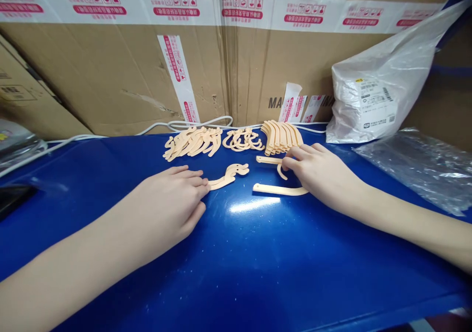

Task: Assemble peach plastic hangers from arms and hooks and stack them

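Note:
My left hand (177, 194) rests palm down at the left, its fingers bent over the near end of a cream plastic hanger arm (224, 177) with a wavy, notched end. To the right, my right hand (319, 172) has its fingers curled and pressed together over a small cream hook (282, 173), whose curved tip sticks out below them. A straight-ended hanger arm (268, 160) lies just left of those fingertips. Closer to me, a second hanger arm (276, 190) runs in under the right hand. The palms hide whatever lies beneath them.
Behind the hands lie a pile of wavy hanger arms (195, 141), several loose hooks (241, 139) and a stack of curved arms (282, 136). Cardboard (121, 76) and a white cable (173, 124) line the blue table's (236, 258) back. A white bag (376, 91) and clear plastic (424, 162) are right.

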`<state>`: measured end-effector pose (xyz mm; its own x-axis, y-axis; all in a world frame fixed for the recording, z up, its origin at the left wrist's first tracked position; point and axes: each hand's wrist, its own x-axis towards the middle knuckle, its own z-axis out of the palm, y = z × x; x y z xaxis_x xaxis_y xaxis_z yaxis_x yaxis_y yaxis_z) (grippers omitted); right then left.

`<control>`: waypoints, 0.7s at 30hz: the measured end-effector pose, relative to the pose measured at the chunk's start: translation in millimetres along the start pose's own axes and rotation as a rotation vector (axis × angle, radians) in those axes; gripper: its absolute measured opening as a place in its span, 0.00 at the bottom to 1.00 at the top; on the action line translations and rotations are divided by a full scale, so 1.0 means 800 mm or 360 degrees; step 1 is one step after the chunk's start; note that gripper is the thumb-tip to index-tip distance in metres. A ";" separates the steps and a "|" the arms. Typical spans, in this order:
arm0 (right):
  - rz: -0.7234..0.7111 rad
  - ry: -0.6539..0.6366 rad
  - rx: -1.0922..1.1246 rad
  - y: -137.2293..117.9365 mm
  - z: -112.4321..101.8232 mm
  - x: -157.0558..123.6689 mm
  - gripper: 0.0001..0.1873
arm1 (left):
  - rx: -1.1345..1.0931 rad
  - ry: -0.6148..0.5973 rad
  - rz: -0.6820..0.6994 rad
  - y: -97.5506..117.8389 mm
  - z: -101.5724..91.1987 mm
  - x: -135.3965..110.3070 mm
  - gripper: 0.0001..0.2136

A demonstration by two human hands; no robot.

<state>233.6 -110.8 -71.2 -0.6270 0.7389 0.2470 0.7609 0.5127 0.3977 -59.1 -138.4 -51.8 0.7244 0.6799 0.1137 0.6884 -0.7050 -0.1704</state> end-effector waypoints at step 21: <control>-0.0465 0.0220 0.0596 -0.045 0.003 -0.007 0.16 | -0.0262 0.0222 -0.0412 -0.013 0.039 0.021 0.17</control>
<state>209.7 -132.3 -89.1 -0.8200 0.4890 0.2975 0.5421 0.8304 0.1290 -54.7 -113.4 -79.0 0.5146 0.8147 0.2672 0.8387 -0.5431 0.0404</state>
